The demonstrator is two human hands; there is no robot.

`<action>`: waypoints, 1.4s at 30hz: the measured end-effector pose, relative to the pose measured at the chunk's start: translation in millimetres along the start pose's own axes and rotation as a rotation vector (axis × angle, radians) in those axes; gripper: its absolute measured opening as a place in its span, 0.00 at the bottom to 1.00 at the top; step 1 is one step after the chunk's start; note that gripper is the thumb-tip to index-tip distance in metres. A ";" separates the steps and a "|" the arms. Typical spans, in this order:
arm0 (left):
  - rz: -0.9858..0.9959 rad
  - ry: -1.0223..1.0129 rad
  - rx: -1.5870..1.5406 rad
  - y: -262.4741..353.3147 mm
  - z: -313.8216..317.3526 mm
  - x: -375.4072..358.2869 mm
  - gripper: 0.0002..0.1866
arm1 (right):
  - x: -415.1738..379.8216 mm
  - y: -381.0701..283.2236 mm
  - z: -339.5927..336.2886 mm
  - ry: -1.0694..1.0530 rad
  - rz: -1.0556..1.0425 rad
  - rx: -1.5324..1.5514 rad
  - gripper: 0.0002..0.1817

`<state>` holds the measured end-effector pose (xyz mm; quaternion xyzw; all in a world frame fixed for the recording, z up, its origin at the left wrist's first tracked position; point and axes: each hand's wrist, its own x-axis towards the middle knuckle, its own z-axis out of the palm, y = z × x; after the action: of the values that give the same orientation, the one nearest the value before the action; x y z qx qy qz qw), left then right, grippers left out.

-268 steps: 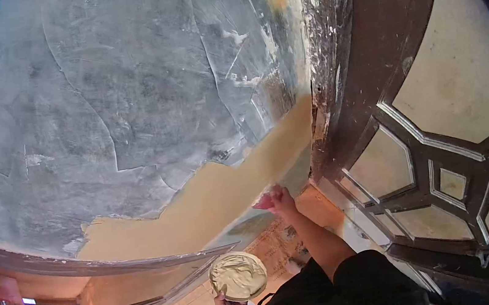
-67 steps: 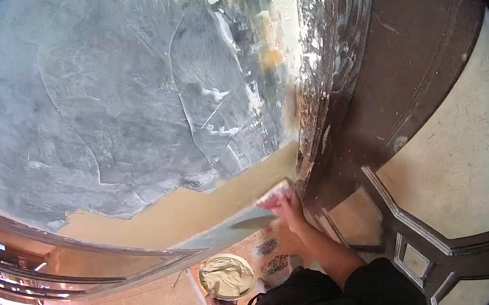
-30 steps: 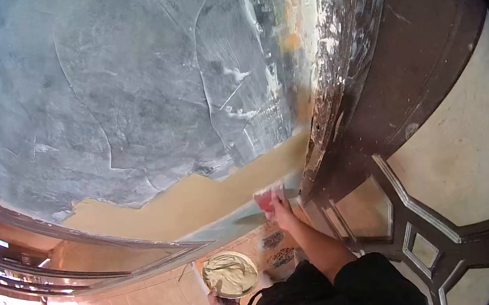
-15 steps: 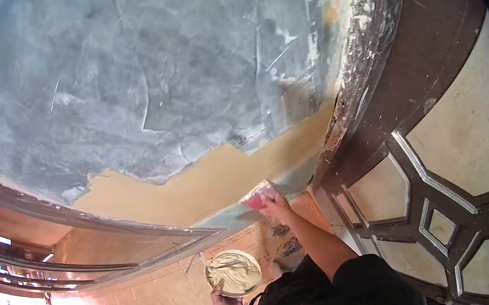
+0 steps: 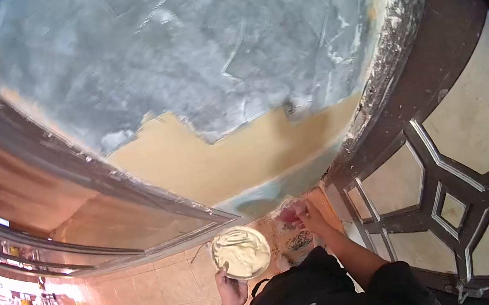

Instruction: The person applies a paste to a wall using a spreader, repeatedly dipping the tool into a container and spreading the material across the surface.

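Observation:
My left hand (image 5: 232,290) grips the near side of a round tub (image 5: 268,261), its thumb over the rim. Creamy pale putty (image 5: 242,253) fills the tub, swirled on top. In my right hand (image 5: 315,218) is a reddish-pink putty scraper (image 5: 290,213) with pale putty along its broad edge. The scraper is just below the wall's lower edge in this view, right of the tub. Ahead stands a grey wall (image 5: 194,54), whose lower part carries a smooth beige band of putty (image 5: 233,163). A bluish-grey strip (image 5: 274,190) shows beneath that band.
A dark panelled door (image 5: 424,203) stands at the right, beside a chipped, paint-spattered frame (image 5: 389,53). Brown trim (image 5: 64,142) borders the wall at left. Below is a tiled floor (image 5: 158,293), with a stained patch (image 5: 299,241) near my feet.
My right hand has brought the scraper down and right, off the wall's lower strip. The tub sits slightly higher and further right in view. The camera view has shifted.

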<state>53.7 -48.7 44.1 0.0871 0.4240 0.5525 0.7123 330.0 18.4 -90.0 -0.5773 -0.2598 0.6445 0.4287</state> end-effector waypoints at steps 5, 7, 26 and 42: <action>-0.031 -0.130 -0.069 10.4 6.3 10.3 0.31 | 0.2 -56.4 5.9 -0.090 -0.525 -0.374 0.09; -0.022 -0.187 -0.106 7.9 4.5 19.5 0.31 | -37.8 -107.7 36.6 -0.068 -0.710 -0.333 0.10; 0.180 -0.330 0.062 7.5 39.0 7.6 0.29 | -85.4 -140.4 127.7 0.236 -1.315 -0.999 0.14; -0.016 -0.263 0.013 16.4 17.8 14.9 0.27 | -81.7 -140.3 138.4 0.051 -1.591 -0.967 0.12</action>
<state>54.9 -23.6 57.4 0.1601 0.3311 0.5280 0.7655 228.9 40.7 96.5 -0.3592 -0.8098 -0.0304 0.4629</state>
